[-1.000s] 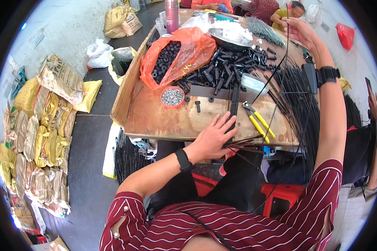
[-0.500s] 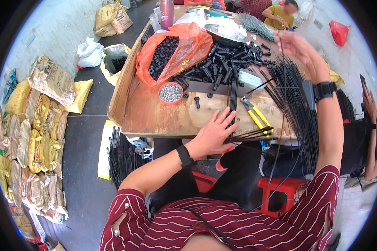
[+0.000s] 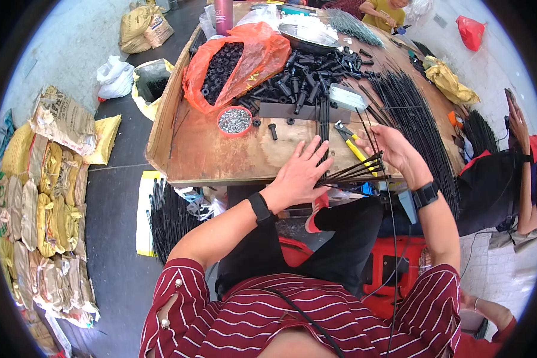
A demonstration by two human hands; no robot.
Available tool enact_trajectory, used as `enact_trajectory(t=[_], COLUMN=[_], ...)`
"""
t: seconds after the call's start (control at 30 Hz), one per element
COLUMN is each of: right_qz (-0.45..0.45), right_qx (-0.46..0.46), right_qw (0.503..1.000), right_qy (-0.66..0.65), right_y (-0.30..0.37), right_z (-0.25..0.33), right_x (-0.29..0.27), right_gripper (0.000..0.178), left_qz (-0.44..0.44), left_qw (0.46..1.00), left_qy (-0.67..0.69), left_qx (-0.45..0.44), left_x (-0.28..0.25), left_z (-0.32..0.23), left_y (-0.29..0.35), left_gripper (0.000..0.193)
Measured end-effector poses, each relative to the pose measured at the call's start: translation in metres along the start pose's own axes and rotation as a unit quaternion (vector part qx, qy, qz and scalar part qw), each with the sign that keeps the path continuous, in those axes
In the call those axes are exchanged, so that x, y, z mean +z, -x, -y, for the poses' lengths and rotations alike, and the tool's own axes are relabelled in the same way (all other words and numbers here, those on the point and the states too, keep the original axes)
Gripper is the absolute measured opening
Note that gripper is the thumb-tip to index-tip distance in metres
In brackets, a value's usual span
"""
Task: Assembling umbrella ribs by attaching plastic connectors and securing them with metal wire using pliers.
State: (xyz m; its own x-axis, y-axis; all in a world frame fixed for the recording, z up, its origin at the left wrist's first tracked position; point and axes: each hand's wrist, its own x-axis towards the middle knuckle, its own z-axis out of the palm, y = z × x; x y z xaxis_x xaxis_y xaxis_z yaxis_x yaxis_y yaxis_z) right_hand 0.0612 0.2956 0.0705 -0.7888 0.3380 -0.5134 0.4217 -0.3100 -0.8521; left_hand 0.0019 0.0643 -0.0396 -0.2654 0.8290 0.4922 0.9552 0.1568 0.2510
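Note:
My left hand (image 3: 301,170) lies flat with fingers spread at the table's near edge, beside and partly over a bundle of thin black rods (image 3: 323,122). Several more black rods (image 3: 355,169) fan out from under it toward my right hand (image 3: 391,148). The right hand's fingers are closed in a pinch around a thin black rod (image 3: 364,124) that slants up and left. Between the hands lie yellow-handled cutting pliers (image 3: 343,130), partly covered by the rods. A black bolt-like piece (image 3: 272,132) stands left of the bundle.
A red bowl of small metal parts (image 3: 235,122), an orange bag of black pieces (image 3: 259,58) and a heap of black tubular parts (image 3: 298,89) sit beyond. A clear plastic box (image 3: 347,96) and a large pile of rods (image 3: 409,113) lie right. Another person (image 3: 389,15) sits far off.
My right hand has come down and toward me from the far right, over the rod pile, to beside my left hand. The left hand stays on the rods. The view has shifted slightly.

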Motion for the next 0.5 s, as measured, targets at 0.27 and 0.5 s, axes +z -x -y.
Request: enact_trajectory(t=[0.27,0.5], right_qz=[0.019,0.069], right_qx=[-0.175,-0.101], right_qw=[0.984,0.959], right_qy=[0.03,0.257], right_y=[-0.027,-0.061], right_z=[0.038,0.021], right_x=[0.005,0.026], right_gripper=[0.018,0.016], left_qz=[0.006,0.002], left_qw=[1.0,1.0], left_qy=[-0.007,0.006], left_qx=[0.0,-0.004], left_x=[-0.003,-0.002], left_z=[-0.001,-0.002], left_y=[0.002,0.002], left_gripper=[0.061,0.065])
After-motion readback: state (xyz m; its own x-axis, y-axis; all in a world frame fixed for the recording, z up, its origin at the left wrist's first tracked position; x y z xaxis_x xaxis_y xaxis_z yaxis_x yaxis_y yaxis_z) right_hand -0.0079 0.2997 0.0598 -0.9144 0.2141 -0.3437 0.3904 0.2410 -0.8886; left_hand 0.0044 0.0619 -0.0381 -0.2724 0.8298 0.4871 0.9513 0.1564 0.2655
